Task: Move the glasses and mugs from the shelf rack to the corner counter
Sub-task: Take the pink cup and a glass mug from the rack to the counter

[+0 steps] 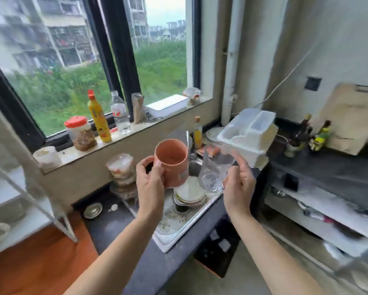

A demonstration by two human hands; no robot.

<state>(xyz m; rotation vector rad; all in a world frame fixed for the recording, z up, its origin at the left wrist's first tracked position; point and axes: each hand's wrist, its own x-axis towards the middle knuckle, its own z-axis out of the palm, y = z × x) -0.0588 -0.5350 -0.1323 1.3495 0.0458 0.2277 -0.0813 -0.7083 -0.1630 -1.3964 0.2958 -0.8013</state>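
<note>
My left hand grips an orange mug by its handle, holding it upright over the sink. My right hand holds a clear glass, tilted, its base low and its mouth toward the upper right. Both are carried in the air side by side, the mug left of the glass. The white shelf rack stands at the left edge, with pale crockery blurred on its lower shelves. The dark corner counter lies to the right, beyond the glass.
Below the hands a sink holds stacked plates. A white plastic box sits at the counter's corner. Bottles and jars line the window sill. A cutting board leans on the right wall.
</note>
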